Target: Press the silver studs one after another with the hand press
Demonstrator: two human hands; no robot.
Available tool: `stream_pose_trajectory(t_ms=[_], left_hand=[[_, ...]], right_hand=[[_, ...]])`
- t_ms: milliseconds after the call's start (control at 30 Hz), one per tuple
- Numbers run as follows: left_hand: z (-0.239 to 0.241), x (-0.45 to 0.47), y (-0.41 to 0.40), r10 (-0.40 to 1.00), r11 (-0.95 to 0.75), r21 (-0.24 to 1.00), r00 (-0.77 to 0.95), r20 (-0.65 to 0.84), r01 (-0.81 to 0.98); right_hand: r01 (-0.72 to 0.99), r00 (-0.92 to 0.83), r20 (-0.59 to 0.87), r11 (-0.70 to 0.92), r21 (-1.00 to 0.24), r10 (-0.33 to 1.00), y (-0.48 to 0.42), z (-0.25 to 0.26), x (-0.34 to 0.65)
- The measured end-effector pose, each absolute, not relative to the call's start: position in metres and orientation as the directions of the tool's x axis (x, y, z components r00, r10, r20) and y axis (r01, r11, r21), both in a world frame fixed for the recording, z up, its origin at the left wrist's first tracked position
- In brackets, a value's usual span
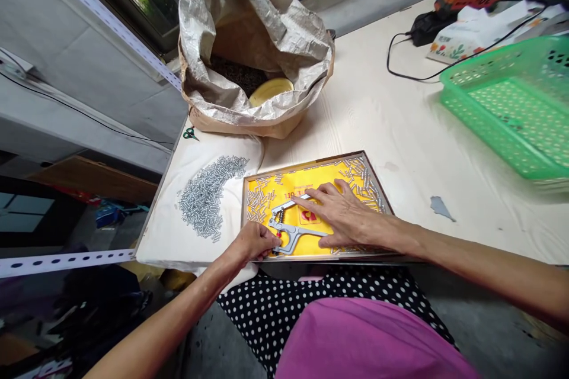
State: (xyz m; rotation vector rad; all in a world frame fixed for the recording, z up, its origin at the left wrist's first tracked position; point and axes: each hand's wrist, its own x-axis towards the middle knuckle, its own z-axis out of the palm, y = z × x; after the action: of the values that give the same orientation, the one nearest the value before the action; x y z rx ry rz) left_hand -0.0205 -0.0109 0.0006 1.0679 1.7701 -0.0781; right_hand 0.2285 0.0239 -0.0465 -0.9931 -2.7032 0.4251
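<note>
A pair of grey snap pliers (291, 241) lies over a shallow tray (386, 204) with a yellow printed bottom, its handles spread apart. My right hand (340, 216) is around the handles, fingers on the upper one and thumb by the lower one. My left hand (258, 241) is closed in a pinch at the jaw end, close to a small red part (278, 235). Whatever sits between those fingertips is too small to make out. Small metal pieces (260, 198) lie along the tray's edges.
Left of the tray, a heap of small silvery metal pieces (207, 195) covers part of a white cloth (160, 231). Green-handled scissors (190, 134) lie behind it. At the back stands an open woven sack (200, 95) holding a yellow bowl (273, 90). A green basket (493, 136) is right.
</note>
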Motion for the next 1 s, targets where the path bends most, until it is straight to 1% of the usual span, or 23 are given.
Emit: stream_pose_trajectory(t_ms=[100,200,367,467,533,567,633,700,733,767,833,900,1000], left_hand=[[-0.001,-0.021,-0.013,0.629,0.601,0.414,-0.085,-0.773,0.684],[-0.004,-0.021,-0.016,0.646,0.595,0.430,-0.086,-0.758,0.679],[-0.007,-0.022,-0.020,0.713,0.534,0.465,-0.081,-0.696,0.706],[-0.005,-0.025,-0.024,0.719,0.535,0.472,-0.084,-0.690,0.701],[-0.002,-0.025,-0.030,0.758,0.507,0.475,-0.109,-0.643,0.719],[0.000,-0.023,-0.034,0.813,0.453,0.492,-0.117,-0.571,0.744],[0.001,-0.017,-0.040,0.941,0.239,0.519,-0.064,-0.333,0.820],[-0.001,-0.006,-0.042,0.990,-0.041,0.477,0.099,-0.098,0.878],[-0.004,0.000,-0.040,0.981,-0.159,0.433,0.192,-0.032,0.887],[-0.007,0.006,-0.037,0.962,-0.250,0.383,0.271,-0.003,0.890],[-0.013,0.016,-0.027,0.926,-0.358,0.298,0.378,-0.013,0.885],[-0.017,0.021,-0.015,0.900,-0.405,0.240,0.431,-0.064,0.882],[-0.017,0.021,-0.004,0.891,-0.419,0.179,0.441,-0.109,0.890]], right_hand=[[0.591,-0.726,0.143,0.717,-0.369,0.672,0.019,-0.048,0.229],[0.584,-0.724,0.139,0.707,-0.398,0.676,0.017,-0.047,0.228],[0.588,-0.699,0.116,0.660,-0.467,0.706,0.013,-0.044,0.227],[0.585,-0.682,0.132,0.645,-0.492,0.719,0.012,-0.046,0.227],[0.578,-0.680,0.144,0.647,-0.497,0.719,0.011,-0.047,0.228],[0.578,-0.680,0.148,0.648,-0.496,0.718,0.010,-0.048,0.228],[0.581,-0.676,0.155,0.651,-0.489,0.720,0.010,-0.047,0.228],[0.575,-0.679,0.166,0.659,-0.484,0.715,0.010,-0.047,0.228],[0.569,-0.683,0.174,0.666,-0.482,0.709,0.010,-0.046,0.228],[0.562,-0.687,0.183,0.673,-0.481,0.704,0.010,-0.046,0.227],[0.550,-0.691,0.202,0.686,-0.476,0.694,0.010,-0.046,0.226],[0.549,-0.685,0.221,0.691,-0.471,0.695,0.010,-0.047,0.224],[0.559,-0.652,0.248,0.676,-0.480,0.716,0.009,-0.051,0.222]])
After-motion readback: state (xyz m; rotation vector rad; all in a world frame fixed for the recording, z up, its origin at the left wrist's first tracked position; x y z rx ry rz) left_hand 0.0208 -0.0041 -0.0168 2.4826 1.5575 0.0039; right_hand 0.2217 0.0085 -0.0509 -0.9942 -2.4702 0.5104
